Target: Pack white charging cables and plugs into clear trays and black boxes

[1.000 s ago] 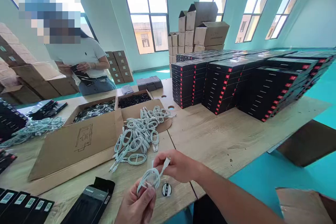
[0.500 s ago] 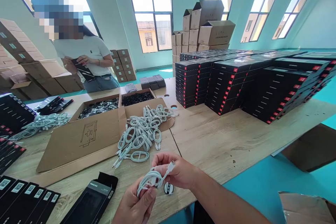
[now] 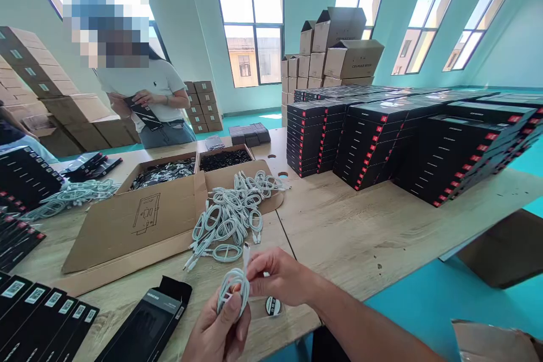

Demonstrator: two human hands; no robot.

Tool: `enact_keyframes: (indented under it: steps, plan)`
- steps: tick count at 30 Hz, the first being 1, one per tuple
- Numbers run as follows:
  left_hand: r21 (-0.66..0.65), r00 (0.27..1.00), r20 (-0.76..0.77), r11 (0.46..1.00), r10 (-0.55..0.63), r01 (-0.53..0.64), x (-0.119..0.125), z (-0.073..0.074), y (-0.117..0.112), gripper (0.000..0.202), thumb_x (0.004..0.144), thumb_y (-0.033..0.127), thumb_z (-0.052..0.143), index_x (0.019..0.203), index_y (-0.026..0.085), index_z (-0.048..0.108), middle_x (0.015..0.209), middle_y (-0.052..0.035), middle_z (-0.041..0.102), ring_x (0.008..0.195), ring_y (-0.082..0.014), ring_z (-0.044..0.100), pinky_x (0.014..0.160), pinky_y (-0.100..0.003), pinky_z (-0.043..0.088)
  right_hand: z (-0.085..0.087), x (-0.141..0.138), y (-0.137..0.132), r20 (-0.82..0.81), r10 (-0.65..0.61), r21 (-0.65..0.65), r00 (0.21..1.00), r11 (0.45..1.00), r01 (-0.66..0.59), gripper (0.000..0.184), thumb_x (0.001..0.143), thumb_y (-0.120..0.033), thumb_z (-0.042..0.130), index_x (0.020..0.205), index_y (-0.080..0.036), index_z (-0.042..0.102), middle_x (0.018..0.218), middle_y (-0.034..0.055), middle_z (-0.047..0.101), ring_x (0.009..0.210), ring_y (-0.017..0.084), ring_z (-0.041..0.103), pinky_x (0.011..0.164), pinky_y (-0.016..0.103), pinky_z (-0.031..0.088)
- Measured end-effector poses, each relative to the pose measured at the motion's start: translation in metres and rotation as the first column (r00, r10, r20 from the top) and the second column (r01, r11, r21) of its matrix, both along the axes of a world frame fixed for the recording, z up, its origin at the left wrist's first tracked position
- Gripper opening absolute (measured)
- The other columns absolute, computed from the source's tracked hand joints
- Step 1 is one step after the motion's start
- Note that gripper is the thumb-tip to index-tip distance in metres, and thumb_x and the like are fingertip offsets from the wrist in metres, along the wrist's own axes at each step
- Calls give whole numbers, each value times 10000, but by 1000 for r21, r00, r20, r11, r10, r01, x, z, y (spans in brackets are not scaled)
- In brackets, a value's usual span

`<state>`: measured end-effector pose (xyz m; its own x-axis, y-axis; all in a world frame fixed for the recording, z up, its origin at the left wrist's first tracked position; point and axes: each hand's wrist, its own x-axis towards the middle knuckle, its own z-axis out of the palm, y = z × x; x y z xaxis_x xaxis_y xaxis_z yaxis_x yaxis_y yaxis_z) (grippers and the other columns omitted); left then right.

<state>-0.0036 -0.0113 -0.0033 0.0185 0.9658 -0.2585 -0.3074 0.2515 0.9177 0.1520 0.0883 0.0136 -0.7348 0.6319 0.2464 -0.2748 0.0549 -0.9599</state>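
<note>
**Present condition.** A coiled white cable is held between both hands above the near edge of the worktop. The left hand is closed on the coil from below, with the thumb pressed across the loops. The right hand is pinched narrow on the strand at the coil's right side. One connector end stands up above the coil.

**Possible faults.**
- If thumb pressure is relaxed, the loops are likely to spring apart and the coil will be lost.
- If the free end is pulled at a sharp angle, the strand may be kinked just below the connector.
- The coil is held close to the worktop's edge, so a slip could send it to the floor rather than onto the wood.
- A small round item lies just under the right hand, near the edge, and could be swept off by the wrist.
- The open black box lies near the left hand and could be knocked by it.

**Limits of view.**
- The left hand's lower part is cut off by the frame, and its fingers are hidden behind the coil.
- The second connector cannot be found.
- Whether the coil is tied cannot be told.
- The print on the round item is too small to read.
- The loose cable pile is tangled, and single cables are hard to separate.
</note>
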Motion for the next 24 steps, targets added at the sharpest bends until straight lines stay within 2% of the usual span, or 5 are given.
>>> enact_keyframes:
  steps: [7, 10, 14, 21, 24]
  plan:
    - [-60, 990, -8, 989, 138, -138, 18, 16, 0, 506, 715, 661, 796, 904, 212, 659, 615, 39, 539, 502, -69, 363, 473, -200, 254, -3, -6, -14, -85, -10, -229, 996, 973, -9, 754, 742, -490, 858, 1425, -318, 590, 1428, 69, 614, 1244, 257, 587, 995, 362, 468]
    - [-61, 984, 13, 983, 176, -174, 26, 12, 3, 588, 668, 624, 850, 1079, 230, 705, 654, 23, 582, 544, -98, 445, 466, -207, 258, -2, -18, -21, -38, -80, -337, 996, 939, 63, 589, 843, -549, 743, 1348, -267, 631, 1330, 93, 697, 954, 196, 690, 719, 275, 540]
    - [-101, 967, 117, 971, 227, -216, 21, 1, 10, 637, 585, 523, 934, 1110, 223, 733, 755, -5, 649, 621, -119, 516, 474, -221, 338, -2, -28, -22, -39, -144, -431, 989, 895, 113, 547, 870, -657, 654, 1181, -207, 652, 1163, 88, 773, 475, 66, 506, 367, 159, 354]
    - [-184, 900, 362, 965, 243, -187, 14, -13, 22, 475, 622, 346, 952, 1025, 204, 745, 796, -6, 684, 634, -113, 607, 579, -241, 494, -7, -34, -25, -150, -295, -336, 944, 913, 232, 453, 902, -640, 645, 1058, -214, 648, 1208, 97, 736, 967, 202, 724, 482, 166, 429]
    - [-178, 849, 423, 948, 316, -264, 19, -14, 26, 522, 613, 274, 959, 1075, 245, 719, 842, 9, 709, 643, -108, 631, 580, -227, 509, -11, -35, -25, -138, -396, -287, 908, 893, 346, 446, 898, -628, 658, 1039, -205, 673, 1185, 104, 733, 897, 181, 715, 501, 180, 429]
